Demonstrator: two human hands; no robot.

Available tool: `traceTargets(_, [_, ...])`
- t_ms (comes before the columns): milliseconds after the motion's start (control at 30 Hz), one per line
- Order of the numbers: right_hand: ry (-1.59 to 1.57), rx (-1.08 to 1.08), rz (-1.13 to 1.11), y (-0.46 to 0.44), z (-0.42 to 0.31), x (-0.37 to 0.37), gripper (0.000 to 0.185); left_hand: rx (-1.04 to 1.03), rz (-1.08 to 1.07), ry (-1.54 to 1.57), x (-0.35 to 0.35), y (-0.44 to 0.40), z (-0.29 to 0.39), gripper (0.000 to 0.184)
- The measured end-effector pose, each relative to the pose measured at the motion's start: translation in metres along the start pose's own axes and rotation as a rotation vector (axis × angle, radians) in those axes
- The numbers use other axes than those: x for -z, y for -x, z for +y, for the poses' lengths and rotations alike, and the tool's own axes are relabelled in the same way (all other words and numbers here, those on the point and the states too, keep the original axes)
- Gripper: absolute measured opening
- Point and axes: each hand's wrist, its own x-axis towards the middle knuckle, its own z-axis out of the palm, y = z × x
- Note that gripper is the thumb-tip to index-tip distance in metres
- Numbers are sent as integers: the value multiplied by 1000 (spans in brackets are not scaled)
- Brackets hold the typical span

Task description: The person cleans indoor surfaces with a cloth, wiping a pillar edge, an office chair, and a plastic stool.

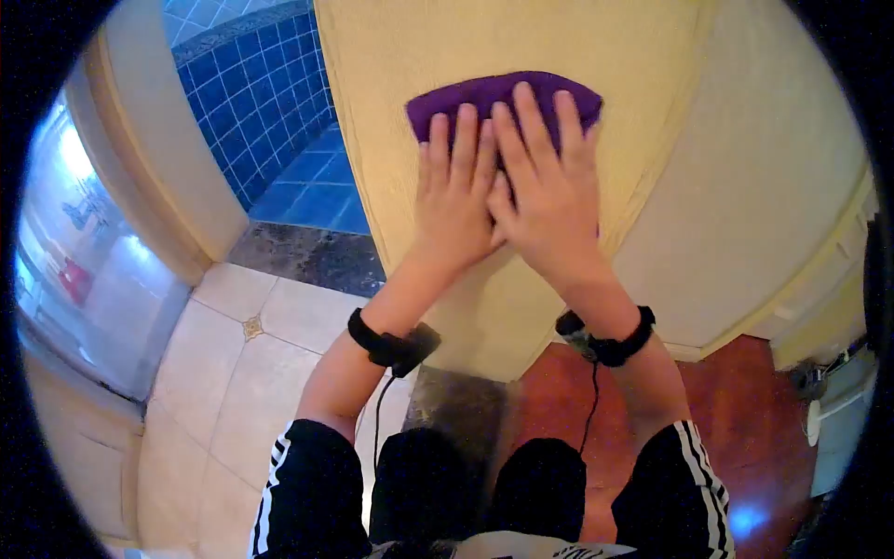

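Observation:
A purple cloth (466, 96) lies flat against a yellowish panel (391, 56) that looks like a door or door frame. Both hands press on the cloth side by side, with the thumbs meeting near its middle. My left hand (453, 200) is flat, its fingers stretched upward over the cloth's left part. Over the right part rests my right hand (549, 191), fingers spread and reaching close to the top edge. Much of the cloth is hidden under the palms. Each wrist wears a black strap with a small device and a cable.
Left of the panel is a blue-tiled area (265, 102) behind a dark stone threshold (307, 256). Pale floor tiles (223, 373) lie at lower left, reddish flooring (745, 410) at lower right. A glossy glass-like panel (88, 242) stands far left. A pale wall (745, 186) is on the right.

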Motion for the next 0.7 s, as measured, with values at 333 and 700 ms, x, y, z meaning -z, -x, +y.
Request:
traceTargets(333, [-83,56,-355,109,-20,-35,59,-100,-212,129,-28,119,-14,63])
traceTargets(700, [-10,-41,-230,-49,118,63,71,-193,-430,365,103,-142,-3,73])
